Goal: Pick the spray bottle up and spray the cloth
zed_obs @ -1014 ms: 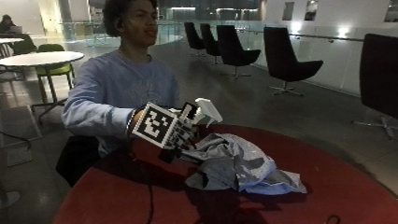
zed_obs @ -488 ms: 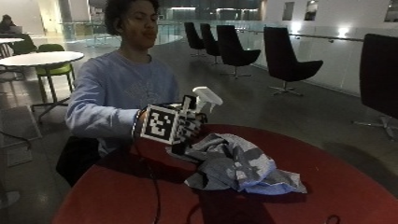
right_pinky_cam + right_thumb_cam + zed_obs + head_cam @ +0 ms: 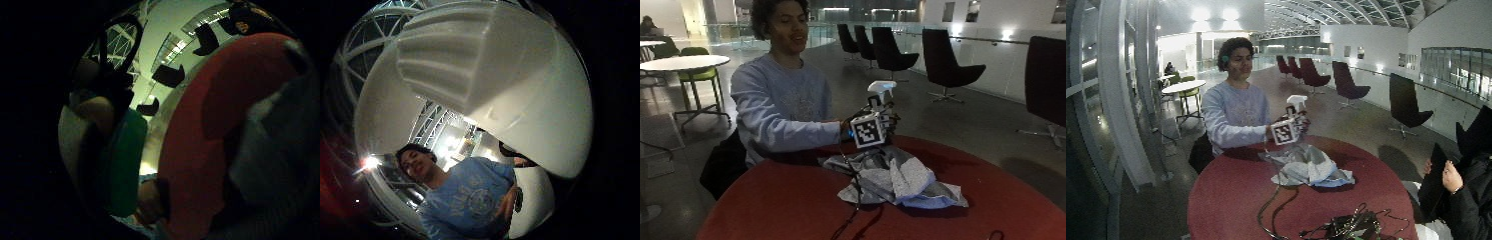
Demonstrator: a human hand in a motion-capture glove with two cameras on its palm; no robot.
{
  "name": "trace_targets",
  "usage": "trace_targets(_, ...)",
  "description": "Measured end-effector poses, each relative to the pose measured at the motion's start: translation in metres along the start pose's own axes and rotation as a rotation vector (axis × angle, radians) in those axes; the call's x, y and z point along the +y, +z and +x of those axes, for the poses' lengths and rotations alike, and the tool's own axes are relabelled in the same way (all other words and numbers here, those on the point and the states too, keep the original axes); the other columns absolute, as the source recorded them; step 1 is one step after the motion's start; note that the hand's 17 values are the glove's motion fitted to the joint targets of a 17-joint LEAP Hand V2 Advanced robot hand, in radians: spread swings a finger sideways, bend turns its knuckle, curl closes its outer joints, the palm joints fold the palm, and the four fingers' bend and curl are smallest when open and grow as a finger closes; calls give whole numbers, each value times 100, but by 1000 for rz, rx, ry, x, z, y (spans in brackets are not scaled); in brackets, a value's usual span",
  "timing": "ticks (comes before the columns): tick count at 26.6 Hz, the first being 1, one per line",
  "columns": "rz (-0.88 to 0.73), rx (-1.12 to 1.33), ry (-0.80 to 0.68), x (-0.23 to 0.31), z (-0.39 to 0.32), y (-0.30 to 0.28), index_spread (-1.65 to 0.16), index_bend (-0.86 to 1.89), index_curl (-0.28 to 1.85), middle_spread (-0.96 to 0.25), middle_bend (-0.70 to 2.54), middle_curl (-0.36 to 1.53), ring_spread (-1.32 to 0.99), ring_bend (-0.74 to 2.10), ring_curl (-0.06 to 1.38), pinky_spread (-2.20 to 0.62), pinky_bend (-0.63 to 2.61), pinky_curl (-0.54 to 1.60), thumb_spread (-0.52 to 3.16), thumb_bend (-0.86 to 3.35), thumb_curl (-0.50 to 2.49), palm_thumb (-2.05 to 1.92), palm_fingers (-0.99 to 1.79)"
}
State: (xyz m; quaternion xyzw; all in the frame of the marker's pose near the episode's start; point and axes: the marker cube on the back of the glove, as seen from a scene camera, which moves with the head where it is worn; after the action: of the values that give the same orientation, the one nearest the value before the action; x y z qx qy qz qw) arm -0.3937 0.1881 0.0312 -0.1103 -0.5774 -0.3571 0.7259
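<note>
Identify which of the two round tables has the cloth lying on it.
The red table in front of the person: the crumpled cloth lies on it. The other, a white table, stands behind the person beside a green chair.

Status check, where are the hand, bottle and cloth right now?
Right hand grips bottle, raised above table. Cloth crumpled on table below. Nothing between them.

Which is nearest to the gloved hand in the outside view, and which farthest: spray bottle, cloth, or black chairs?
1. Spray bottle: gripped in the right hand, raised above the table.
2. Cloth: crumpled on the red table, just below the hand.
3. Black chairs: far behind.
</note>
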Motion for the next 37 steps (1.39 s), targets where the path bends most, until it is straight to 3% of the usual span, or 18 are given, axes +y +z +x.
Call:
trace_targets(7, -31, 8, 55, -13, 37, 52, -31, 8, 24, -7, 25, 50, -1, 58, 40, 15, 20, 34, 77, -3, 67, 98, 92)
trace_targets(18, -131, 160, 39, 10, 51, 42, -33, 7, 23, -7, 31, 50, -3, 50, 39, 14, 19, 34, 90, -6, 58, 84, 76)
trace_targets(22, -78, 116, 9, 30, 14, 14, -34, 8, 21, -7, 45, 53, 0, 37, 36, 13, 17, 34, 90, -5, 54, 79, 61)
trace_targets(28, -34, 147, -42, 86, -26, -54, -33, 15, 24, -4, 27, 46, 0, 44, 34, 13, 18, 33, 95, -2, 52, 81, 66)
trace_targets(37, 203, 161, 81, 140, -42, -185, -32, 14, 26, -3, 26, 44, -1, 47, 35, 12, 16, 31, 102, -3, 49, 77, 70)
